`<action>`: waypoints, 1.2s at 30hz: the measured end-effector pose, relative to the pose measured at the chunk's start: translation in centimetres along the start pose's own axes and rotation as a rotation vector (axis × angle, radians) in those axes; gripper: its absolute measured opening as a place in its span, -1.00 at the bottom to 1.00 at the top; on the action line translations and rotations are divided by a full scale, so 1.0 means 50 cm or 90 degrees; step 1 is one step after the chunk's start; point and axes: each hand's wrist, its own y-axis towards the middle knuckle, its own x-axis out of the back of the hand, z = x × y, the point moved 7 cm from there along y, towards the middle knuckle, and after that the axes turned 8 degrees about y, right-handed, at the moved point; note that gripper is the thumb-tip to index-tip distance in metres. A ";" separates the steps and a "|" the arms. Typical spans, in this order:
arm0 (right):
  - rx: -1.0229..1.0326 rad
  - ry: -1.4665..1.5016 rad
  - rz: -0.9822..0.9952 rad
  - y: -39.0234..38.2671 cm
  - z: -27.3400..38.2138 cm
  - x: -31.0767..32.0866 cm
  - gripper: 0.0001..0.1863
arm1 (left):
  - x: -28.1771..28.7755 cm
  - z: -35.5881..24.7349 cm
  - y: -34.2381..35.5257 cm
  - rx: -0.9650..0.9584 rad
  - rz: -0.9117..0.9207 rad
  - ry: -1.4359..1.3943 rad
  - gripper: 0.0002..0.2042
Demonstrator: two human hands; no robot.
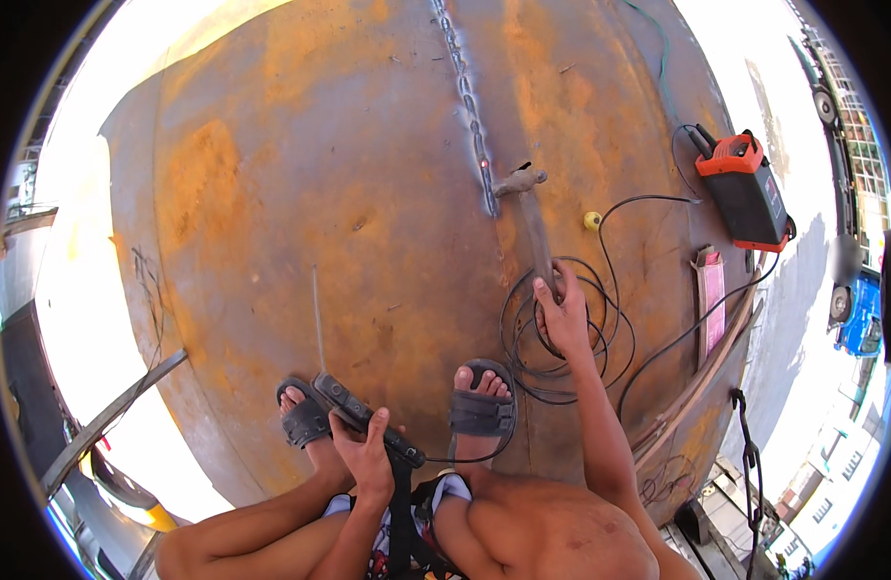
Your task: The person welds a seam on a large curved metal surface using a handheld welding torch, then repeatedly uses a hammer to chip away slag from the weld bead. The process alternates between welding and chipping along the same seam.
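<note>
My right hand [564, 314] is closed round the handle of a hammer [534, 217]. The hammer's head lies at the lower end of a weld seam [469, 97] that runs up a rusty steel plate [368, 145]; whether it touches the metal I cannot tell. A small spot on the seam glows reddish just above the hammer head. Down by my sandals, my left hand [366, 454] grips a black welding electrode holder [353, 406]. A thin welding rod [318, 314] sticks up from the holder's far end.
A black and orange welding machine [745, 193] stands at the right, its cables [561, 387] coiled beside my right hand. Near it lie a pink box [711, 295] and a small yellow round thing [592, 221]. A chain [748, 445] hangs at lower right; a bar [116, 420] juts in at left.
</note>
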 end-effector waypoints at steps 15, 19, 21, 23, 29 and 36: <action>0.173 -0.221 -0.050 -0.002 0.033 0.006 -0.36 | 0.012 0.028 0.005 0.014 -0.004 0.005 -0.63; 0.118 -0.161 -0.068 -0.011 0.027 0.002 -0.37 | 0.011 0.022 0.010 0.000 0.004 0.007 -0.63; 0.126 -0.311 -0.002 0.014 0.047 0.016 -0.37 | 0.004 0.024 0.010 0.000 0.022 0.009 -0.63; 0.131 -0.234 -0.045 0.010 0.055 0.021 -0.38 | 0.007 0.025 0.007 0.004 0.025 0.013 -0.63; 0.152 -0.297 -0.014 0.006 0.058 0.014 -0.38 | 0.006 0.024 0.013 -0.011 0.011 0.002 -0.61; 0.276 -0.294 -0.062 -0.022 0.056 0.009 -0.40 | 0.003 0.020 0.009 -0.014 0.023 0.012 -0.64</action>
